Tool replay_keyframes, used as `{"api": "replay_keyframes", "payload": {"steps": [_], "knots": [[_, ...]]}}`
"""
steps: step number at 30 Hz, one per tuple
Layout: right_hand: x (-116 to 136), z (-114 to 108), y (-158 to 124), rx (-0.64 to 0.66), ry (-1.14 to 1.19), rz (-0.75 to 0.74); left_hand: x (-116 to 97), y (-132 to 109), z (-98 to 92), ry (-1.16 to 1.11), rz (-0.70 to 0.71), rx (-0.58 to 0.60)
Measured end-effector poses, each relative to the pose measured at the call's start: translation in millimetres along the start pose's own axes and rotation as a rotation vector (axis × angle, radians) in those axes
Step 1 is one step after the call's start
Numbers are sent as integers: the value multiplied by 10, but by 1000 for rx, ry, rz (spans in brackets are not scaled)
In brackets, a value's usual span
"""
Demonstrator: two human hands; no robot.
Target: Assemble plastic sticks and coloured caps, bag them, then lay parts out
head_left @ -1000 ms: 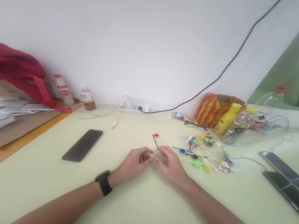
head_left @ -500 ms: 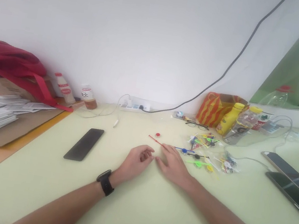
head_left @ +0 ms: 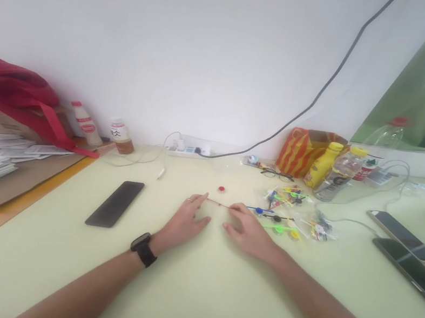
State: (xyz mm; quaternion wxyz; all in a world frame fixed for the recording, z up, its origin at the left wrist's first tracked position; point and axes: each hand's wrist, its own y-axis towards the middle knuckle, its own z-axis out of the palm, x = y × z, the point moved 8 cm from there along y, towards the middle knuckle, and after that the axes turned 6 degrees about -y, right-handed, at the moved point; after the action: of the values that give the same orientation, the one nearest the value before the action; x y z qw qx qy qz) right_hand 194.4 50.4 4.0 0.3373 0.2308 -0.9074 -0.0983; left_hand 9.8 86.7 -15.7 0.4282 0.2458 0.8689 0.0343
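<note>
A thin red plastic pointer (head_left: pixel 220 204) lies on the pale table between my hands. My left hand (head_left: pixel 185 222), with a ring and a black watch on the wrist, has its fingertips at the pointer's left end. At the right end rest the fingertips of my right hand (head_left: pixel 251 232). Both hands are open, thumbs apart from the fingers. Just beyond the pointer sits a small red disc (head_left: pixel 221 189). To the right lie a blue arrow pointer (head_left: pixel 259 211), a black one (head_left: pixel 276 219), a green one (head_left: pixel 278 229) and a yellow disc-like piece (head_left: pixel 295 234).
Colourful plastic pieces (head_left: pixel 288 197) and a clear bag of parts (head_left: pixel 322 230) lie right. Behind them stand bottles (head_left: pixel 323 165) and a striped bag (head_left: pixel 294 151). Phones lie left (head_left: pixel 115 204) and right (head_left: pixel 410 273). Eyeglasses (head_left: pixel 277 175) and a power strip (head_left: pixel 191 151) are near the wall.
My left hand has unfolded and reached forward to the pointer's left end. The pointer has turned to lie more level between both hands. The camera view has shifted slightly.
</note>
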Motion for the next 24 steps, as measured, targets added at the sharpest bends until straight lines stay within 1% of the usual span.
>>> {"api": "replay_keyframes", "payload": {"steps": [4, 8, 13, 20, 24], "knots": [[-53, -60, 19, -98, 23, 4, 20, -13, 15, 15, -12, 13], [-70, -139, 27, -170, 34, -3, 23, -24, 36, 52, -22, 34], [-39, -237, 23, -247, 38, -37, -61, -42, 35, 69, 19, 46], [-154, -306, 69, -296, 8, -8, -146, -43, 30, 91, 67, 67], [-200, -293, 91, -281, 20, 5, -164, -45, 31, 101, 73, 73]]}}
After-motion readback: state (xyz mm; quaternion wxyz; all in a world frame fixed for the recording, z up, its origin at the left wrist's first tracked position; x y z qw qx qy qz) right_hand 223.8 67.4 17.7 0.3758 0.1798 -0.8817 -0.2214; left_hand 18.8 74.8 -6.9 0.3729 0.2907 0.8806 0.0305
